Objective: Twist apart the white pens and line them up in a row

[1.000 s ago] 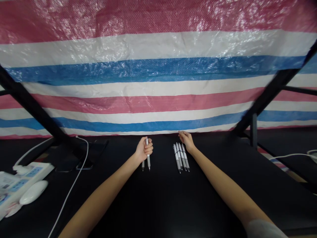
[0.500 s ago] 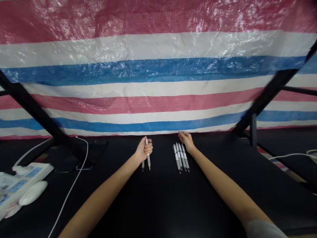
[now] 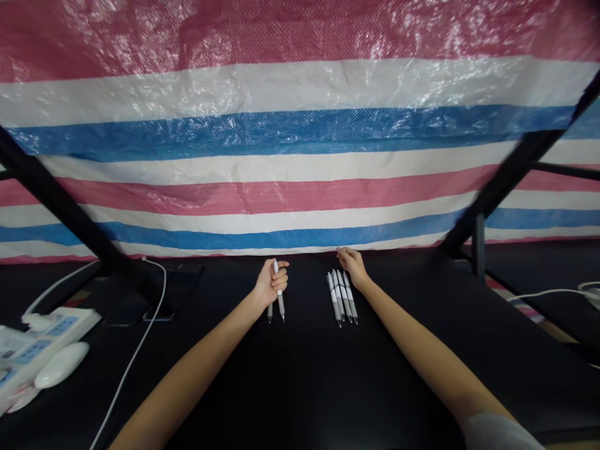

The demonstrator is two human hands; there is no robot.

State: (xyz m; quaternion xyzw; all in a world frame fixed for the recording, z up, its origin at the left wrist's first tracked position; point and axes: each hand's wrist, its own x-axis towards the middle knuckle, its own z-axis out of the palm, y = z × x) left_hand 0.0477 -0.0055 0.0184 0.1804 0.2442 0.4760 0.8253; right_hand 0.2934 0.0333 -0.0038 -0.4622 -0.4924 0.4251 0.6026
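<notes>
Wrapped in the fingers of my left hand (image 3: 269, 284) is a white and grey click pen (image 3: 278, 289), its tip pointing down toward me. The thumb lies at the pen's top end, and the index finger stretches out to the right. Partly covered by this hand, a second pen (image 3: 270, 312) shows its grey lower end. My right hand (image 3: 352, 265) rests near the table's far edge with its fingers curled together; nothing shows in them. Just left of it, several matching pens (image 3: 343, 299) lie side by side, tips toward me.
A white power strip (image 3: 51, 340) with a white mouse-shaped object (image 3: 62, 365) sits at the left. A white cable (image 3: 135, 350) runs over the black table (image 3: 300, 381). Dark flat devices (image 3: 159, 312) lie near the left black post (image 3: 65, 206). A striped sheet (image 3: 300, 194) hangs behind.
The index finger of my left hand has straightened out to the right, and the held pen has shifted slightly left. My right hand and the row of pens look the same.
</notes>
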